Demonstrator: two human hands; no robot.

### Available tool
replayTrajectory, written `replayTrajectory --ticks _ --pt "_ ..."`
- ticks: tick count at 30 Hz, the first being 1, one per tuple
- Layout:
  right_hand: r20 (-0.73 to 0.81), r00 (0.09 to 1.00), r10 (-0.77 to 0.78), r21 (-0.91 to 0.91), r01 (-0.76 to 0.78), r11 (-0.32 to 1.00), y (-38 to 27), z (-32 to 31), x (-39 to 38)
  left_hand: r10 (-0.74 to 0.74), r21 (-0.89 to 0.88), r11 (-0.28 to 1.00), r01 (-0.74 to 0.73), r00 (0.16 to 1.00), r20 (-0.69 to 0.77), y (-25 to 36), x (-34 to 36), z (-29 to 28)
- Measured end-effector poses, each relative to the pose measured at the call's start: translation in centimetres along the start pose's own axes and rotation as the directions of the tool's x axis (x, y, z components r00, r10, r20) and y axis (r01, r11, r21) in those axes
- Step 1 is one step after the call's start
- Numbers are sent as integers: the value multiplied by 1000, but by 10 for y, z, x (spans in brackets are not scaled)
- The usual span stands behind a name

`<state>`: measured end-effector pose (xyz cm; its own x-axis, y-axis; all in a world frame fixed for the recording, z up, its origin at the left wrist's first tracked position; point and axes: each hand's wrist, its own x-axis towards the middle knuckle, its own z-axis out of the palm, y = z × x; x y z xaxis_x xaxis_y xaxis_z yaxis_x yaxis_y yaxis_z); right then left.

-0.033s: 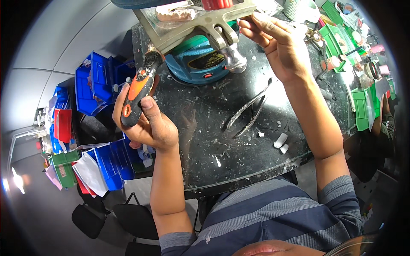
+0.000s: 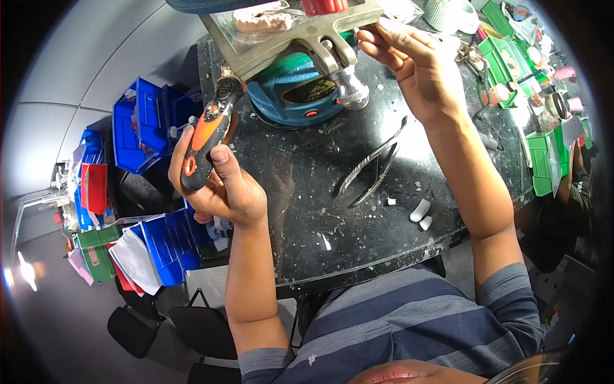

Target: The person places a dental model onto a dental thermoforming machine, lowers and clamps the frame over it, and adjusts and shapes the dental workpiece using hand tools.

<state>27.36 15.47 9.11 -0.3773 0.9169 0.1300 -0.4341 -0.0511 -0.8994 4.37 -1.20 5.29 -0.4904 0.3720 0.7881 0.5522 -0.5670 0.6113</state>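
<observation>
My left hand (image 2: 227,192) is closed round a black and orange handle (image 2: 208,131), whose upper end meets the left corner of a metal frame (image 2: 288,48). This frame belongs to a bench machine with a rounded blue base (image 2: 288,102) and a clear round knob (image 2: 351,89) at its front. A pale dental cast (image 2: 262,19) shows on top, beside a red round part (image 2: 325,6). My right hand (image 2: 425,70) is raised at the frame's right end, its thumb and fingers drawn together; what they pinch, if anything, is too small to make out.
Metal pliers (image 2: 377,163) lie on the black, dust-specked bench (image 2: 307,237), near several white fragments (image 2: 420,210). Green bins (image 2: 499,61) crowd the right side. Blue bins (image 2: 137,125) stand at the left, with black chairs (image 2: 201,329) below them.
</observation>
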Motion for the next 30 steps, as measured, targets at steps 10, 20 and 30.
replayTrajectory --ticks 10,20,30 --pt "15 998 -61 -4 61 998 5 7 -5 -8 45 999 7 1000 14 3 0 -1" --pt "1 1000 -2 76 2 997 6 3 -2 7 -23 1000 -7 1000 -1 0 0 1" --pt "-62 997 35 179 -23 984 9 0 4 -51 -106 993 46 997 -49 0 0 4"
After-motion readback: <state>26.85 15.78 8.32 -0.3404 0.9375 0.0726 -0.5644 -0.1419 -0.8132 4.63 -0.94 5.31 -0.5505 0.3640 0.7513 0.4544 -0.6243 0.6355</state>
